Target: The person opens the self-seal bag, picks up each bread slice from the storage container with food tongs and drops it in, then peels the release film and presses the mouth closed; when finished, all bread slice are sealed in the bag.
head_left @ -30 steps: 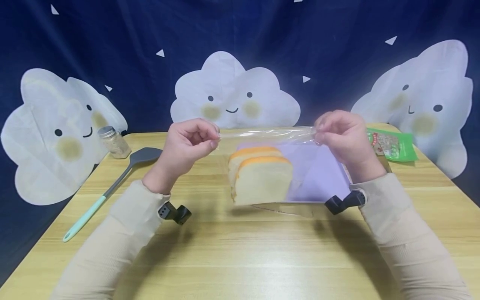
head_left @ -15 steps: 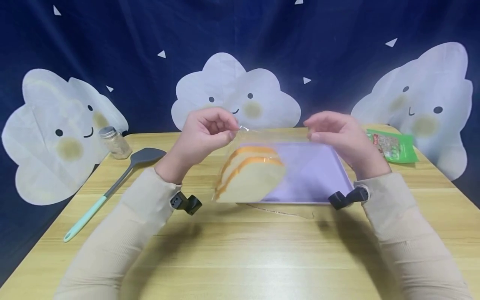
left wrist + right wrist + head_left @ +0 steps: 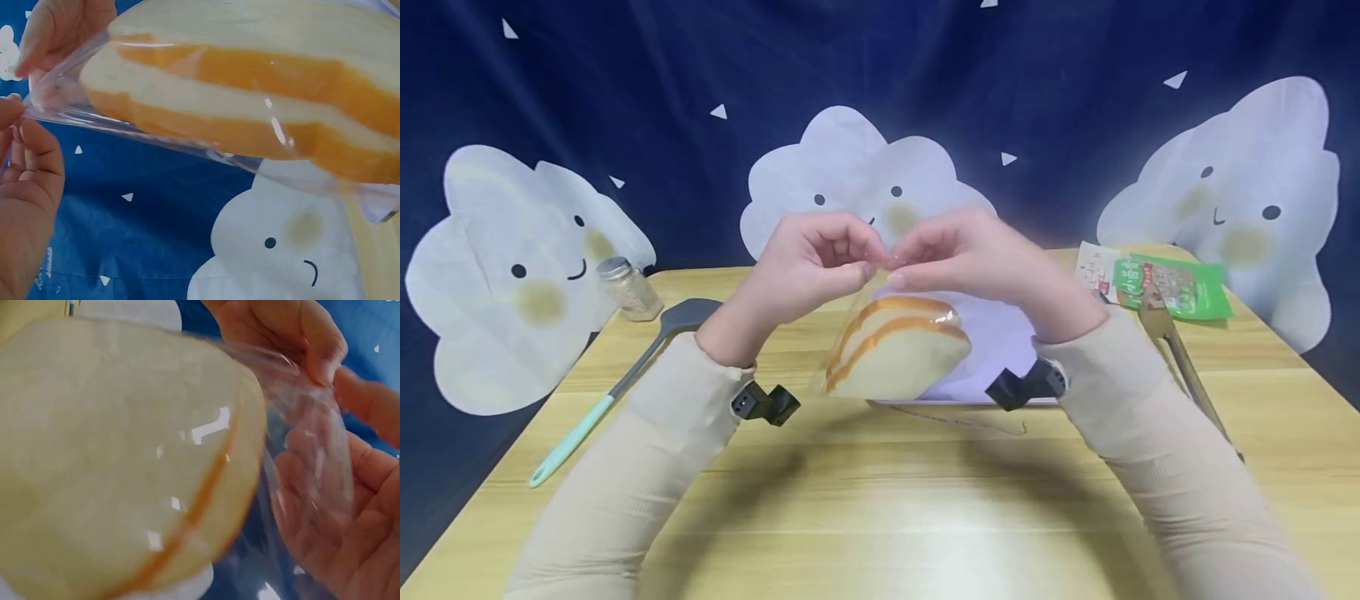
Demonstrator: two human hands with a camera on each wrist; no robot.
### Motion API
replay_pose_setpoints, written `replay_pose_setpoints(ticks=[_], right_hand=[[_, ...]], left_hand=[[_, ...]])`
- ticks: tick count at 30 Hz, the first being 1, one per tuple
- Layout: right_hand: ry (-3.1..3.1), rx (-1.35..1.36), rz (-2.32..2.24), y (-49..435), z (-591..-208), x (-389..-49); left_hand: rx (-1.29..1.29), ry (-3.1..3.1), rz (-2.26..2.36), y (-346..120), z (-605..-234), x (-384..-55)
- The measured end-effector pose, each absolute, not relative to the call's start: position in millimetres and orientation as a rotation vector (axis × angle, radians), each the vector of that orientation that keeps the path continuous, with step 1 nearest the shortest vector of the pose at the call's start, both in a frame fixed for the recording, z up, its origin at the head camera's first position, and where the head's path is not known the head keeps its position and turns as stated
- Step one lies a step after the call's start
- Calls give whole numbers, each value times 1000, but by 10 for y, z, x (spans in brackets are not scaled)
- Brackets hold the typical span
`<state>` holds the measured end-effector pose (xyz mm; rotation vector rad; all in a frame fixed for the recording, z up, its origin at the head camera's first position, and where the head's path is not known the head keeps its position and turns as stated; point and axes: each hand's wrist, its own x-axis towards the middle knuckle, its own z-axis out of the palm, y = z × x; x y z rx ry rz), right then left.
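A clear plastic bag holding two bread slices hangs tilted above the table's middle. In the head view, my left hand pinches the bag's gathered top corner between thumb and fingertips. My right hand is brought up against those fingertips. In the right wrist view, the right hand's bent fingers lie behind the clear film, and its thumb stands apart from them. The film shows bright glints over the bread in the left wrist view. Beneath the bread, a purple tray is partly covered.
On the left stand a lidded glass jar and a spatula with a mint handle. At the right are a green packet, a pale packet and tongs. A thin tie lies before the tray.
My left hand has moved right and stayed on the bag. The right hand let go of the bag's other top corner, then moved left to the left fingertips. The bread has tilted.
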<state>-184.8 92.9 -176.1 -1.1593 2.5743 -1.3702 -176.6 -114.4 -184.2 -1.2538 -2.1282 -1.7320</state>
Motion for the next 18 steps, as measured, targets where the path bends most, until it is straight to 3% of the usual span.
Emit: replay_pose_setpoints(ticks=[18], right_hand=[[2677,-1026,-1185,1003,-1918,-1925]], left_hand=[[-1159,-2133,-1656,-1192,-1879,-1718]])
